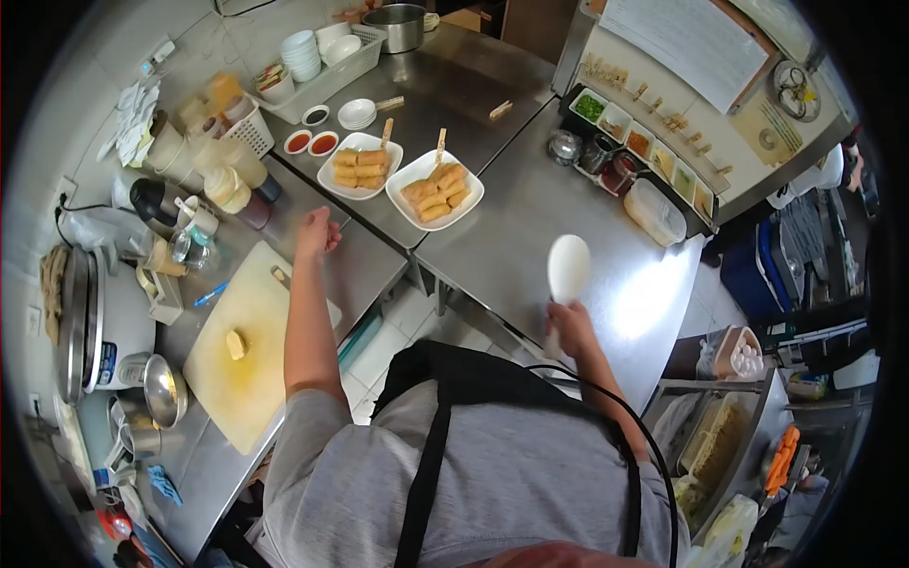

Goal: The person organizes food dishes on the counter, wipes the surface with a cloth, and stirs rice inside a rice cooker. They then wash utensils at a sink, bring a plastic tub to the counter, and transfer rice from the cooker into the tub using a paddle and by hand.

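Observation:
My right hand [571, 328] is wrapped round the handle of a white rice paddle [569, 268], whose broad head points up and away over the steel counter. My left hand [319, 233], fingers curled in, hovers by the far end of the cutting board [213, 383]; nothing shows in it. Just beyond it stand two white bowls, a left one [352, 195] and a right one [438, 226], each holding several golden fried rolls [361, 161] and a wooden clothespin [441, 142] on the rim. A small pale yellow piece [236, 345] lies on the stained board.
Red sauce dishes [297, 142] and stacked white saucers [357, 115] sit behind the bowls. Squeeze bottles [227, 189] line the left wall, with a blue pen [210, 294] nearby. A topping tray [641, 144] and a lidded plastic tub [655, 214] stand at the right. A gap [417, 308] separates the counters.

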Available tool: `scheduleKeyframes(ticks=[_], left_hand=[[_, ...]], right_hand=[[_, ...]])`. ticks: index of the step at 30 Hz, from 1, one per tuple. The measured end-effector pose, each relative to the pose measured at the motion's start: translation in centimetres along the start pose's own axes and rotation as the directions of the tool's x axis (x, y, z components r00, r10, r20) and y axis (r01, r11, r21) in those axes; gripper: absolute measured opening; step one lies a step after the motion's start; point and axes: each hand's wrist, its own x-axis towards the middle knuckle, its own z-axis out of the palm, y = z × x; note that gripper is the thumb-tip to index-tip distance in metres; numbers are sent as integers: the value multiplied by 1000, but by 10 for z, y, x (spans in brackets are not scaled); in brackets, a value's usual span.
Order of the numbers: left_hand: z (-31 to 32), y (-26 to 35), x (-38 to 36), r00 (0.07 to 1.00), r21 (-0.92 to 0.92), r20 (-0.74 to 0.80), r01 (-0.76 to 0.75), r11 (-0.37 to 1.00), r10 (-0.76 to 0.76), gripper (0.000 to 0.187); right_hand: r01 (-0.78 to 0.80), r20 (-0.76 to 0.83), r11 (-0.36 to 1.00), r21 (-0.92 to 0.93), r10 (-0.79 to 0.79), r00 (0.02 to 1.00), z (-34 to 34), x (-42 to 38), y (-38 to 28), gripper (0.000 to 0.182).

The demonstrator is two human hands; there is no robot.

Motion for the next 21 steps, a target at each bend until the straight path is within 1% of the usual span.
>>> scheduleKeyframes(ticks=[1,3,5,6,7,9,11,12,15,16,18,19,20,21], left_hand=[[10,0,11,999,-7,8,34,999,-34,26],[27,-3,37,996,-29,41,79,996,-78,24],[37,-8,65,991,-55,88,110,992,-105,22],[46,-6,67,996,-68,70,52,996,-47,19],[49,-7,72,989,-26,138,48,999,-44,17],[57,-11,76,993,-51,117,7,999,-1,23],[67,0,70,984,-47,176,43,998,-34,25],[73,2,72,982,-77,187,2,997,13,23],[98,12,81,989,-143,146,30,989,-9,26],[105,19,86,971,-145,240,41,989,-5,28],[125,18,111,966,-174,259,52,983,-5,29],[137,22,121,963,-190,269,56,980,-3,30],[148,27,133,951,-201,308,54,978,11,30],[159,34,143,953,-198,302,53,979,10,29]], right_hand=[[-16,26,996,83,13,1000,18,17,1,7],[-17,252,992,125,-15,968,48,55,8,11],[54,170,971,233,-95,981,84,82,-3,18],[91,127,955,283,-131,983,99,94,-9,22],[89,102,951,295,-124,987,110,104,-16,26],[85,55,947,311,-108,993,127,124,-33,35],[78,40,966,247,-90,995,142,137,-47,36],[72,28,974,214,-80,996,147,142,-52,37],[79,22,992,99,-82,996,147,157,-63,40],[77,3,996,46,-78,997,146,162,-66,40],[69,-35,996,-62,-72,997,144,170,-74,41],[160,-46,973,-165,-170,984,140,183,-65,41],[246,-47,932,-266,-268,962,134,202,-50,42],[325,-39,872,-365,-363,931,133,216,-44,43]])
